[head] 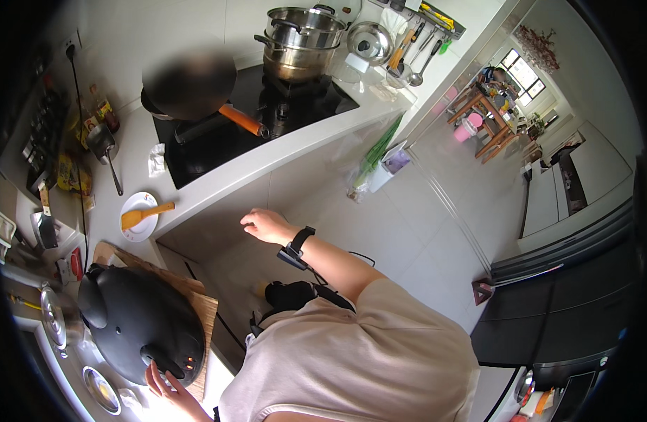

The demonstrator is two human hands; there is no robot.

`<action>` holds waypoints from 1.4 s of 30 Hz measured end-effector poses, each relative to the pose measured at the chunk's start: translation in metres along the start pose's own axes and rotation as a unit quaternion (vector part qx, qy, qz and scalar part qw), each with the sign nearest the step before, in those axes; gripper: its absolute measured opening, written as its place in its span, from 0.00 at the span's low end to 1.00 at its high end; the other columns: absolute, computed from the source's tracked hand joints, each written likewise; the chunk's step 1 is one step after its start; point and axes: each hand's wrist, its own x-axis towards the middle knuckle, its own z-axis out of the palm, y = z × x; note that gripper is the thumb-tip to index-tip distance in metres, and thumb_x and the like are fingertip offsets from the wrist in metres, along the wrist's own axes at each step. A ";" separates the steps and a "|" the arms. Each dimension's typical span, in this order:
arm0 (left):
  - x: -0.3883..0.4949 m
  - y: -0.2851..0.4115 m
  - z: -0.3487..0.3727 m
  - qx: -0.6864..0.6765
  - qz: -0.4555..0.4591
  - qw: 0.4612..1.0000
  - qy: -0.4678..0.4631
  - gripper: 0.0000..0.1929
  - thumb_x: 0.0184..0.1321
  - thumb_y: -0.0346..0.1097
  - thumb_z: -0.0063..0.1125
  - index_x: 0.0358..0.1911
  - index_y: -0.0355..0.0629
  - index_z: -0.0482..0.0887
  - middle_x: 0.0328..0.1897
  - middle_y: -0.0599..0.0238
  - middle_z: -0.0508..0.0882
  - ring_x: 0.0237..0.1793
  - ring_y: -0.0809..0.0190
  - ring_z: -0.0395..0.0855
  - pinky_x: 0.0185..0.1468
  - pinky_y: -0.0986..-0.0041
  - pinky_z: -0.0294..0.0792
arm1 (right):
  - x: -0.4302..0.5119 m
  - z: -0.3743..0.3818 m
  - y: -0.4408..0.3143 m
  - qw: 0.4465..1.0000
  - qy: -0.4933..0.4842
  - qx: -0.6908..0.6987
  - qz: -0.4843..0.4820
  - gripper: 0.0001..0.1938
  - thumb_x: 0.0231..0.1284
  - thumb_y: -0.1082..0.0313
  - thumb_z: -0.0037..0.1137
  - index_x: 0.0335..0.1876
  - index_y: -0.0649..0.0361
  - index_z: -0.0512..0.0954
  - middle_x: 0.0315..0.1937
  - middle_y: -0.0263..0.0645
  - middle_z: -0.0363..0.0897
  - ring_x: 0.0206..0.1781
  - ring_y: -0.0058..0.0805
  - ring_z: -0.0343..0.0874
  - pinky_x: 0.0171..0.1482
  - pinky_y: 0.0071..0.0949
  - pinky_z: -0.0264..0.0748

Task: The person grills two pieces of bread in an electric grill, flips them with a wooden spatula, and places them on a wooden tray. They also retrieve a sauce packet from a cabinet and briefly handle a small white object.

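Note:
My left hand (168,389) is at the lower left, its fingertips touching the raised black latch or handle (162,363) on a rounded black electric cooker (139,316). Small orange-red lights glow beside that part. The cooker's lid is down, and a wooden board (203,311) lies beneath it on the counter. My right hand (268,226) hangs in the air over the floor, fingers loosely bent, with nothing seen in it. A black band with a small device (297,248) is on that wrist.
Beyond are a white plate (151,228) with a wooden spatula (139,215), a small metal pan (101,143), and an induction hob (213,153) with an orange-handled wok (191,89) and steamer pots (301,53). Spring onions (379,150) stand by a bin (384,176) on the floor.

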 end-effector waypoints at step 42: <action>0.004 0.051 -0.030 -0.075 -0.084 0.992 0.061 0.19 0.57 0.29 0.59 0.54 0.48 0.80 0.57 0.66 0.78 0.53 0.52 0.71 0.58 0.65 0.67 | 0.049 0.048 -0.053 0.973 -0.176 0.079 -0.124 0.13 0.62 0.70 0.56 0.51 0.59 0.79 0.46 0.42 0.78 0.41 0.33 0.81 0.44 0.27 0.77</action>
